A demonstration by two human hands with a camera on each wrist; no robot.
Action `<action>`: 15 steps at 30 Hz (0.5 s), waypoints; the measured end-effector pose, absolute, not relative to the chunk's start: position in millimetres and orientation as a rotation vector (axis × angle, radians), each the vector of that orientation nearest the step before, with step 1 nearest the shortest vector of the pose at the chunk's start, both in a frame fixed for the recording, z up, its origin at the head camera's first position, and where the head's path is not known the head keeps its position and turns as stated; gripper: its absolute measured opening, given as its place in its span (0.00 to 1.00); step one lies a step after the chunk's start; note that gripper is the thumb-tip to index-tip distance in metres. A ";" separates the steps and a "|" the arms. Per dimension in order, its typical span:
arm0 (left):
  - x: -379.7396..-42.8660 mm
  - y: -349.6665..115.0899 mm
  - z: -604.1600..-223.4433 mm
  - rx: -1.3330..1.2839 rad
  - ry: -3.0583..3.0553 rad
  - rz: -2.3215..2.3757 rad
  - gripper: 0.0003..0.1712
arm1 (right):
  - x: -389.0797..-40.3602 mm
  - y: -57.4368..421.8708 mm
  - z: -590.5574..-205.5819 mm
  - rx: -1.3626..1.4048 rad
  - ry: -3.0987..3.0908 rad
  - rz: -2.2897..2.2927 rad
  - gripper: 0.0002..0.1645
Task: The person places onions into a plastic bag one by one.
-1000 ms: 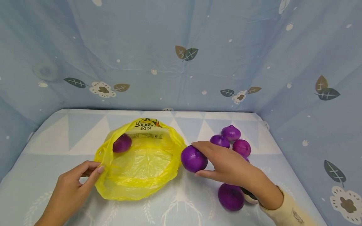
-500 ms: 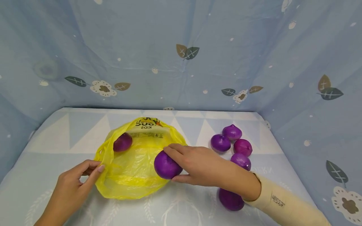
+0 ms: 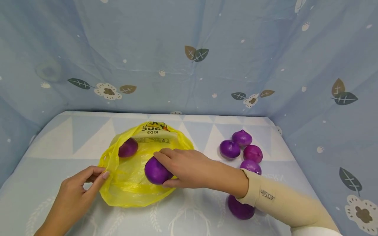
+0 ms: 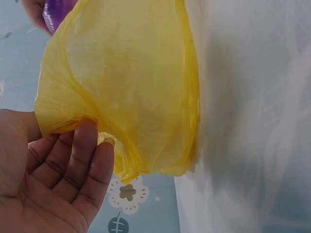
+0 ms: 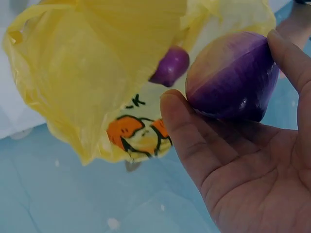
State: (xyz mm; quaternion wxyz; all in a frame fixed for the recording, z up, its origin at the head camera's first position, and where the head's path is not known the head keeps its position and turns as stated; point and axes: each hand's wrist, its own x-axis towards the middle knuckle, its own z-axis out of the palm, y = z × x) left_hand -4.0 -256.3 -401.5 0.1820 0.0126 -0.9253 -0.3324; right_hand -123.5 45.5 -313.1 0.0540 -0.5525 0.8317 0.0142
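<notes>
A yellow plastic bag (image 3: 138,193) lies on the table with its mouth spread toward me. My left hand (image 3: 75,193) pinches the bag's near left rim between thumb and fingers; the left wrist view shows the thin plastic bunched at the fingertips. One purple onion (image 3: 128,148) sits inside the bag at its left wall. Over the bag's mouth, my right hand (image 3: 186,168) grips another purple onion (image 3: 157,171), thumb on one side and fingers on the other. In the right wrist view, this held onion (image 5: 235,80) looks smooth and shiny, with a paler patch.
Several purple onions, among them a pinkish one (image 3: 253,154) and a pointed one (image 3: 242,138), lie in a loose group at the table's right. A large dark one (image 3: 240,208) is nearest, partly under the right sleeve (image 3: 277,196). A blue patterned curtain (image 3: 189,59) surrounds the table (image 3: 50,147).
My right hand has carried its onion leftward from beside the bag's right edge to over the mouth. My left hand keeps its pinch on the rim.
</notes>
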 end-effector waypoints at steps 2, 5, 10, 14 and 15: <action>-3.7 -256.9 -401.7 0.031 -2.606 -0.938 0.07 | -126.3 38.9 -316.6 -1.673 2.527 0.070 0.49; -3.8 -257.3 -401.8 0.024 -2.601 -0.934 0.07 | -129.8 28.8 -320.5 -1.656 2.525 0.092 0.48; -4.3 -256.4 -402.2 0.018 -2.601 -0.935 0.08 | -134.7 11.7 -323.7 -1.654 2.501 0.108 0.44; -4.1 -256.7 -403.1 0.008 -2.588 -0.948 0.08 | -137.7 -2.9 -325.4 -1.667 2.511 0.133 0.41; -4.1 -256.9 -403.3 0.004 -2.585 -0.949 0.08 | -138.5 -6.4 -326.0 -1.657 2.518 0.140 0.40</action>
